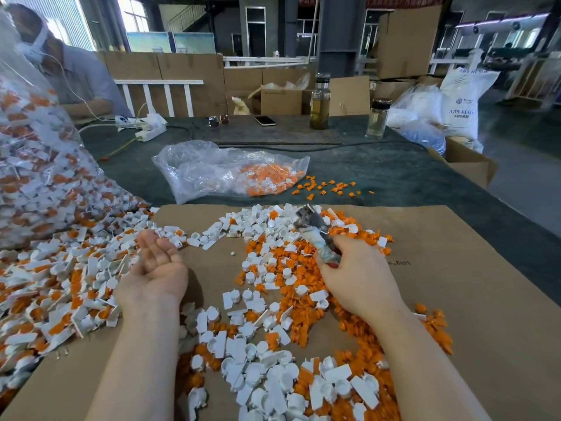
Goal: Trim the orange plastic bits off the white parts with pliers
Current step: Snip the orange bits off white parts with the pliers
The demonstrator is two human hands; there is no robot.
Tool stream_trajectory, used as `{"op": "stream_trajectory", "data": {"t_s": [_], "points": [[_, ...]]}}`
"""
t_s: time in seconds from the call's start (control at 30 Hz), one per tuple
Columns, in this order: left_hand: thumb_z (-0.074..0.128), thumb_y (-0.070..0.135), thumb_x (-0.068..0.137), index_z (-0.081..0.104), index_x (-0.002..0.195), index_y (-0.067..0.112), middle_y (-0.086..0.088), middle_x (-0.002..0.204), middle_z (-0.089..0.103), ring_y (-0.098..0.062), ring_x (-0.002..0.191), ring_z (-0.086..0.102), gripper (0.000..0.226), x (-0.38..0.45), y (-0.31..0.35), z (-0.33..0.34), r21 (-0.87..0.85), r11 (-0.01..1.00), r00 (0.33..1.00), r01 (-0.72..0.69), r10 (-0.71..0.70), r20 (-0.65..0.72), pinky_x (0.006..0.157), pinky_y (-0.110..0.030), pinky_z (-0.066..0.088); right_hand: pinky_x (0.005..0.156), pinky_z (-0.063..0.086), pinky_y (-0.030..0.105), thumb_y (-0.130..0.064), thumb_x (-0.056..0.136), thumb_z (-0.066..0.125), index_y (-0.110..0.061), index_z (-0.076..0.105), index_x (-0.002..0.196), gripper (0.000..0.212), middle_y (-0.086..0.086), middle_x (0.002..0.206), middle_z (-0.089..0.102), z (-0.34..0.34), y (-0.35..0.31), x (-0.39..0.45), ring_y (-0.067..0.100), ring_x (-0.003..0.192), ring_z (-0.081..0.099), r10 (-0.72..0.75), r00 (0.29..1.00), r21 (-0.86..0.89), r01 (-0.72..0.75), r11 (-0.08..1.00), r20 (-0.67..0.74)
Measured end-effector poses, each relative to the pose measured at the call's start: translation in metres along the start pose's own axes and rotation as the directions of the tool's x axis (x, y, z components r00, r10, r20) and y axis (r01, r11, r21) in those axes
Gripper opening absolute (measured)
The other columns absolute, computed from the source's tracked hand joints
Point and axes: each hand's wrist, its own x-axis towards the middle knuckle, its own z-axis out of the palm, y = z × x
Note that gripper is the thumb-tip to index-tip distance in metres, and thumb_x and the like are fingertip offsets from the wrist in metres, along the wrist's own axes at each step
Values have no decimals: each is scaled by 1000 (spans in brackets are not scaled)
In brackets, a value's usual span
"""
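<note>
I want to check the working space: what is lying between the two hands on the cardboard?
In the head view, mostly bare cardboard lies between the left hand and right hand, with one small white bead, then the mixed orange-and-white pile nearer the right hand.

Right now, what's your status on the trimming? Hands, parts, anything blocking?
Left hand open, palm up, holding nothing. Right hand grips pliers. Untrimmed white-and-orange parts piled left. Nothing blocking.

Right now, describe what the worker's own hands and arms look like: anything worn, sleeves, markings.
Both forearms are bare up to the frame's bottom edge; no sleeves show. The left hand and right hand wear no gloves, and no rings, watch or bracelet are visible at either wrist. No marks or tattoos show on them.
</note>
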Motion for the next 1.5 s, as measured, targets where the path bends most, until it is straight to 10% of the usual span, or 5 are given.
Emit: {"op": "stream_trajectory", "data": {"t_s": [0.23, 0.37, 0.57, 1.0, 1.5], "points": [[56, 18, 95, 67, 109, 11, 5, 73, 72, -4, 56, 63, 19, -5, -5, -2, 592, 805, 999, 36, -47, 4, 64, -19, 46, 51, 39, 23, -35, 88, 59, -35, 43, 77, 19, -14, 73, 50, 10, -7, -4, 7, 68, 51, -123, 975, -74, 139, 988, 185], [69, 23, 90, 70, 99, 20, 7, 82, 71, -7, 72, 58, 10, -18, -24, -1, 983, 87, 982, -163, -85, 170, 66, -24, 46, 51, 44, 24, -36, 88, 59, -35, 48, 87, 11, -13, 75, 52, 13, -3, -1, 7, 68, 52, -72, 987, -94, 86, 992, 146], [77, 21, 85, 72, 83, 31, 10, 89, 69, -6, 83, 63, 11, -32, -45, -21, 575, -620, 845, -534, -412, 340, 66, -20, 46, 50, 44, 24, -35, 87, 59, -32, 52, 94, 10, -15, 73, 50, 13, 2, 1, 6, 65, 52, -21, 997, -111, 30, 993, 80], [79, 31, 81, 63, 91, 36, 10, 97, 50, -14, 96, 53, 20, -29, -58, -35, 114, -734, 721, -670, -606, 336, 89, -34, 49, 44, 26, 22, -38, 84, 62, -30, 56, 101, 19, -11, 84, 49, 21, 0, 1, 11, 66, 45, -3, 1000, -280, 11, 960, 28], [84, 34, 76, 61, 90, 39, 18, 92, 49, 0, 81, 50, 28, -22, -51, -34, 97, -768, 751, -633, -578, 319, 63, -17, 37, 50, 41, 24, -42, 87, 62, -28, 58, 107, 25, -10, 81, 49, 22, 2, 2, 10, 70, 52, 6, 995, -257, 19, 966, 99]]}}
